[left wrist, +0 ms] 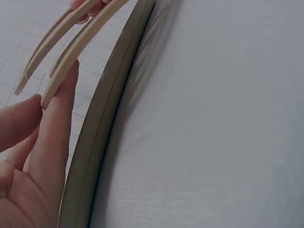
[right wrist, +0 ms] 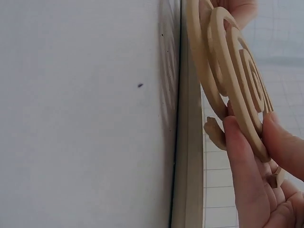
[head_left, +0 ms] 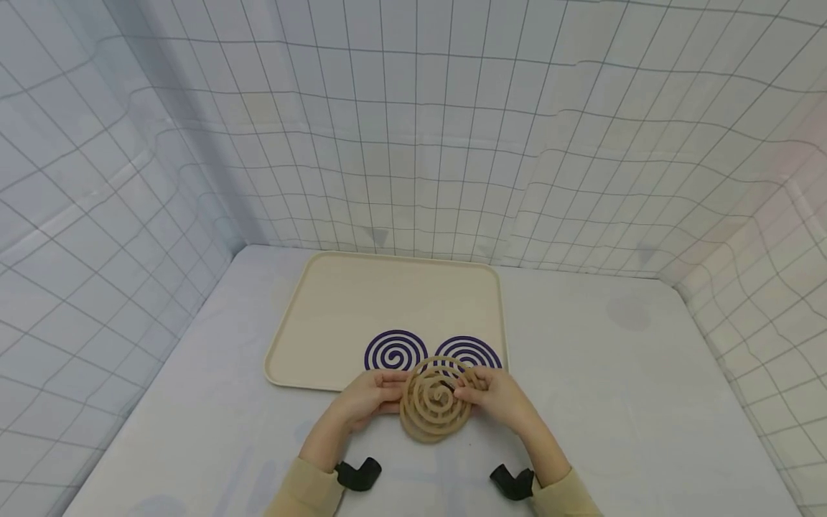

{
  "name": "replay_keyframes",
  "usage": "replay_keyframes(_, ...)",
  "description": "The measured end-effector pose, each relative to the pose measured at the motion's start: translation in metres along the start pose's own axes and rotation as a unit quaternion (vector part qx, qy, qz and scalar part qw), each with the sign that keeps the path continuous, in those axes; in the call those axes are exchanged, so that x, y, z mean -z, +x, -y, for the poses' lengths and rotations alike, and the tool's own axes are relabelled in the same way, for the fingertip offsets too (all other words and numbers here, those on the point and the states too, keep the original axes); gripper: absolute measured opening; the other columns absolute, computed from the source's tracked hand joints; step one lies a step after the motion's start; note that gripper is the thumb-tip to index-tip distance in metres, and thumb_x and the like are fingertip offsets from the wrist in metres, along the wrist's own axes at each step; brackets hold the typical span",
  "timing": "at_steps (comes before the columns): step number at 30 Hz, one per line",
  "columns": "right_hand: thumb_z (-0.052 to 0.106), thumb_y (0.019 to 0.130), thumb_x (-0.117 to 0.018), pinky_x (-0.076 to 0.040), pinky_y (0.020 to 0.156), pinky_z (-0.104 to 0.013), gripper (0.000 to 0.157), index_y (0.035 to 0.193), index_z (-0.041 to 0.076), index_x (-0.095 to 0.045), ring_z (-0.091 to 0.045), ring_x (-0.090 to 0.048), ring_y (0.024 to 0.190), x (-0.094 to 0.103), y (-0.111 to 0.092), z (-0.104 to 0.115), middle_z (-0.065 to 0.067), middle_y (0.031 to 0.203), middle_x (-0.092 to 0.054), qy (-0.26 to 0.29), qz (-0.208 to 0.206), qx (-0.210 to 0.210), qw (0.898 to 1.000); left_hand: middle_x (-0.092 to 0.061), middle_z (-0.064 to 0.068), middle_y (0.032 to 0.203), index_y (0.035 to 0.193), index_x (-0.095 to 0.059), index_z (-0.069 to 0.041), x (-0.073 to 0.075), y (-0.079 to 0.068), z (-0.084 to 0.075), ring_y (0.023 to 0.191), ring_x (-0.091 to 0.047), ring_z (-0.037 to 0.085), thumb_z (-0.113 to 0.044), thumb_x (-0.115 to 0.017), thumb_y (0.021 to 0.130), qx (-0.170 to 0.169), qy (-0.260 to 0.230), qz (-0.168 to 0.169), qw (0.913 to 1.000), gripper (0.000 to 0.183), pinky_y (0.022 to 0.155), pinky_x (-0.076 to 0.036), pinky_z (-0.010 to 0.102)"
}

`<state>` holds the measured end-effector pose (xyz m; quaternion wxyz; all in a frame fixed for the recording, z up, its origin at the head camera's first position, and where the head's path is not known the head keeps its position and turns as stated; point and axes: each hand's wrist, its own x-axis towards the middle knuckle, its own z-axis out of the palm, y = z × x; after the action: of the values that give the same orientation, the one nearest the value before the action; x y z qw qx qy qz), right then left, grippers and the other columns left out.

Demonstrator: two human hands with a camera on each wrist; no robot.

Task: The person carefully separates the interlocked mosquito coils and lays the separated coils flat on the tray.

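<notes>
Two tan mosquito coils (head_left: 439,394), one lapped over the other, are held between both hands above the table, just in front of the tray's near edge. My left hand (head_left: 373,398) pinches a coil's rim at the left between thumb and fingers. On the other side my right hand (head_left: 502,399) pinches the coils, its thumb on the upper face. In the right wrist view the coil rings (right wrist: 235,80) stand slightly apart, with a loose-looking coil end (right wrist: 216,133) beside the fingers. Two dark purple coils (head_left: 396,357) lie on the tray behind, the right one partly covered.
A cream tray (head_left: 388,294) with a raised rim lies on the white table (head_left: 601,373). Grid-patterned white cloth (head_left: 413,143) hangs at the back and sides. Black wrist-worn devices (head_left: 360,474) sit at both cuffs.
</notes>
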<state>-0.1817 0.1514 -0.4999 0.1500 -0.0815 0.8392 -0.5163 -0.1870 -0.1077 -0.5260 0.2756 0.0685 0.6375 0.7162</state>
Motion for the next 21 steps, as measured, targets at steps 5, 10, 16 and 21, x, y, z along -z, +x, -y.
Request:
replay_keyframes(5, 0.014, 0.09, -0.071, -0.059, 0.065, -0.031, 0.022, 0.1, -0.005, -0.066, -0.013, -0.069, 0.07, 0.002, 0.005, -0.005, -0.009, 0.083, -0.073, 0.068, -0.009, -0.026, 0.997, -0.058, 0.029, 0.132, 0.138, -0.041, 0.018, -0.001, -0.001, -0.003, 0.1, -0.068, 0.011, -0.004, -0.052, 0.099, -0.003, -0.003, -0.007, 1.0, 0.046, 0.085, -0.057, 0.026)
replay_keyframes(10, 0.013, 0.091, -0.069, -0.06, 0.07, -0.033, 0.028, 0.109, -0.008, -0.065, -0.014, -0.071, 0.073, 0.004, 0.008, -0.009, -0.012, 0.09, -0.075, 0.116, -0.021, -0.043, 0.992, -0.052, 0.032, 0.136, 0.141, -0.038, 0.017, -0.002, -0.001, -0.004, 0.101, -0.067, 0.013, -0.003, -0.048, 0.101, -0.004, -0.006, -0.021, 0.9997, 0.046, 0.084, -0.057, 0.027)
replay_keyframes(16, 0.011, 0.094, -0.066, -0.06, 0.071, -0.027, 0.03, 0.113, -0.011, -0.061, -0.011, -0.071, 0.076, 0.009, 0.013, -0.009, -0.011, 0.092, -0.074, 0.153, -0.039, -0.051, 0.986, -0.053, 0.031, 0.133, 0.144, -0.034, 0.014, -0.003, -0.001, -0.008, 0.096, -0.067, 0.013, 0.0, -0.042, 0.101, -0.012, -0.021, -0.073, 0.997, 0.047, 0.078, -0.058, 0.026)
replay_keyframes(21, 0.009, 0.095, -0.064, -0.059, 0.071, -0.025, 0.027, 0.116, -0.009, -0.059, -0.012, -0.071, 0.079, 0.011, 0.02, -0.009, -0.013, 0.098, -0.074, 0.185, -0.075, -0.071, 0.977, -0.059, 0.023, 0.119, 0.142, -0.038, 0.012, -0.005, 0.002, -0.012, 0.088, -0.066, 0.01, 0.002, -0.042, 0.1, -0.022, -0.039, -0.133, 0.99, 0.044, 0.071, -0.058, 0.023)
